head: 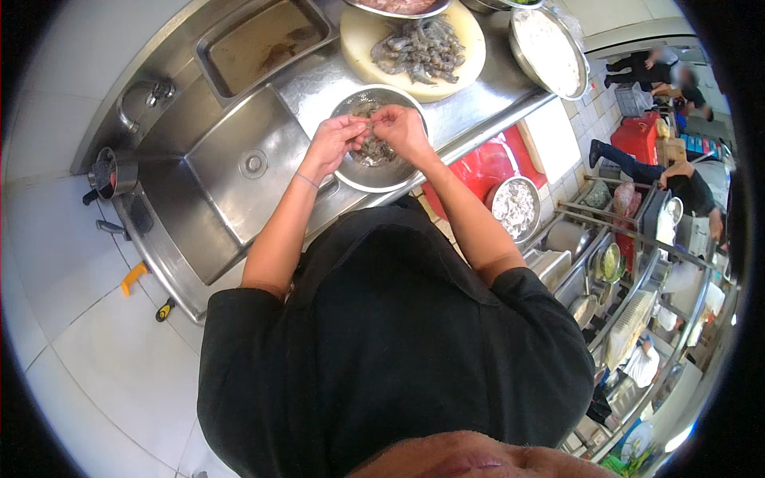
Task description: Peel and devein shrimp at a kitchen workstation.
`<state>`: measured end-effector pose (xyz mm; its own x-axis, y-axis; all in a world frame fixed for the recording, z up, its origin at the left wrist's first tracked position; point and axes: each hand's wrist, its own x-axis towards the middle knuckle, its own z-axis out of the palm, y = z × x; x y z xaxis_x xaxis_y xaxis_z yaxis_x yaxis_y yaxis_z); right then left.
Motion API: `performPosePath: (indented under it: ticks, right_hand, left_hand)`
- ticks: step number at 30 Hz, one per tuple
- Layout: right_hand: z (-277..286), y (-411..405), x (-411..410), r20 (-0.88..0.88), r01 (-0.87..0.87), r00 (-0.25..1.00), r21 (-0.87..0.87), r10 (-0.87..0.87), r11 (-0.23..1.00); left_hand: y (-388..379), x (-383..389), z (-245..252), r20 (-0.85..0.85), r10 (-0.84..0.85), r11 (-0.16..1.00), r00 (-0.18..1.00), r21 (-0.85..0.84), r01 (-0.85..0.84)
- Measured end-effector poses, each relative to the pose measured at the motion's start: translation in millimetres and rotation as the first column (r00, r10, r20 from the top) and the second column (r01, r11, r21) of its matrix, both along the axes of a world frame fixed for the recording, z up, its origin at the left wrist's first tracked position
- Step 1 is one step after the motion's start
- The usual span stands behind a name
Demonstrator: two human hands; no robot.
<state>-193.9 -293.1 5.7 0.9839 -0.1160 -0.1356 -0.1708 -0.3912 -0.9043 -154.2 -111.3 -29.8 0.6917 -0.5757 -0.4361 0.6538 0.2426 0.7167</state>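
My left hand (340, 142) and my right hand (403, 132) meet over a steel bowl (382, 181). Their fingertips pinch a small piece between them, which looks like a shrimp (370, 124); the fingers hide most of it. Inside the bowl lie greyish shrimp scraps or shells (376, 152), partly covered by my hands. Just beyond it, a pile of raw grey shrimp (421, 51) rests on a thick round cutting board (357, 60). Lower right, pale, apparently peeled shrimp fill another metal bowl (515, 209), by a red surface (478, 164).
A steel sink basin (206, 218) with a faucet (128, 110) lies left, below a rectangular pan of murky liquid (263, 45). A bowl of white contents (547, 51) stands at the counter's right end. Metal shelving (633, 224) and other people occupy the right side.
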Motion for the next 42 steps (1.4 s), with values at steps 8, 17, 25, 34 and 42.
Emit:
performPosePath:
  ticks: [8,17,25,34,42]
  right_hand:
    - [-27.0,-4.2,-5.8,-0.223,0.133,0.972,0.258,-0.075,0.957]
    - [-29.0,8.9,-7.0,0.056,0.016,0.997,0.485,-0.049,0.874]
    - [-9.6,11.7,-10.5,-0.079,0.037,0.996,0.118,-0.028,0.992]
    - [-12.9,12.4,-10.2,-0.081,0.190,0.981,0.192,-0.177,0.963]
    - [-10.0,-12.7,-0.5,-0.072,0.357,0.923,0.524,-0.377,0.774]
  left_hand:
    - [-0.4,-0.4,-2.0,0.042,0.112,0.993,0.993,-0.037,-0.111]
    - [2.4,-1.3,-5.3,0.070,0.074,0.997,0.995,-0.030,-0.072]
    - [-4.0,-6.0,-15.6,0.359,-0.074,0.834,0.930,0.534,-0.140]
    - [-14.6,-11.5,-1.3,0.500,-0.130,0.715,0.856,0.645,-0.269]
    - [6.0,0.7,-1.9,0.645,-0.098,0.626,0.757,0.632,-0.457]
